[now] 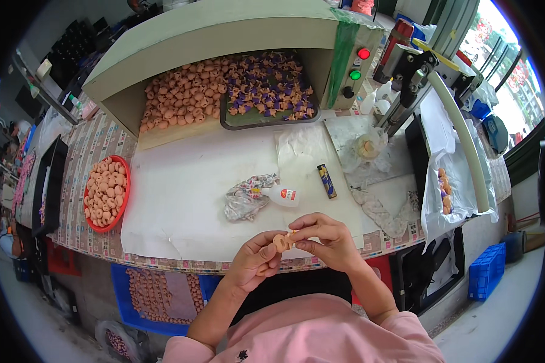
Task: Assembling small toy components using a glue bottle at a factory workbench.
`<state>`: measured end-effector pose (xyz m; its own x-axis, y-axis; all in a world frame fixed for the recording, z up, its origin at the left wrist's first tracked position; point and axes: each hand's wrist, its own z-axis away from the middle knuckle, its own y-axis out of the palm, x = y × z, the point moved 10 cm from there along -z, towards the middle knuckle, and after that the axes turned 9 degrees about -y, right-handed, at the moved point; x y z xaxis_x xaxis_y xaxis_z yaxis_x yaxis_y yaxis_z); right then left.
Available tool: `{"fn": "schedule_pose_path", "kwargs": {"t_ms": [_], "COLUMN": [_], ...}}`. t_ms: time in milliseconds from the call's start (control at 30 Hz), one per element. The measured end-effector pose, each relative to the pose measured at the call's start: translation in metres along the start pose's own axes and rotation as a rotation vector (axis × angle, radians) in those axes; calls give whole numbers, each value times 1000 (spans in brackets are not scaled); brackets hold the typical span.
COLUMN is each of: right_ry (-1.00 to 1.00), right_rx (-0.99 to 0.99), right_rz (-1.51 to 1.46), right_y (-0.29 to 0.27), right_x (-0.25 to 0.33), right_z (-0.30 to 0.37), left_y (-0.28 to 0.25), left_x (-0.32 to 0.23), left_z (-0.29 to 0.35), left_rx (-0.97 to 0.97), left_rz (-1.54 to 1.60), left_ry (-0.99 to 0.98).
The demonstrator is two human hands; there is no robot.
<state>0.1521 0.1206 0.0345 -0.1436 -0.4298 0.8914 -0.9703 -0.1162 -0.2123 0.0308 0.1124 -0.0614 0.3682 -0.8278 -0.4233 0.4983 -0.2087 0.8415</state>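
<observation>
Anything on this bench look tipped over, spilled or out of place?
The white bottle appears to lie on its side, one end at the crumpled plastic, rather than standing upright. That looks slightly odd, though it may be deliberate; no spill is visible.

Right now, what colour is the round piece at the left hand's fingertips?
The piece is pale peach-orange, seen best in the head view.
</observation>
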Motion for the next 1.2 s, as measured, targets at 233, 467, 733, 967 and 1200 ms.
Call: {"fn": "schedule_pose_path", "kwargs": {"t_ms": [233,467,733,967,1200], "right_ry": [121,1,9,-6,-67], "right_rx": [-18,37,-18,21,-39], "right_rz": [37,127,74,80,90], "right_y": [-30,-45,-47,-44,-53], "right_x": [9,28,25,17,20], "right_z": [20,33,38,37,42], "left_y": [24,26,43,43,52], "left_x": [16,23,14,14,14], "left_z": [-12,-20,-20,-22,-29], "left_rx": [-77,-110,-76,-104,-106], "left_rz": [-131,-360,-363,-396,-334], "left_ry": [4,26,83,30,2]}}
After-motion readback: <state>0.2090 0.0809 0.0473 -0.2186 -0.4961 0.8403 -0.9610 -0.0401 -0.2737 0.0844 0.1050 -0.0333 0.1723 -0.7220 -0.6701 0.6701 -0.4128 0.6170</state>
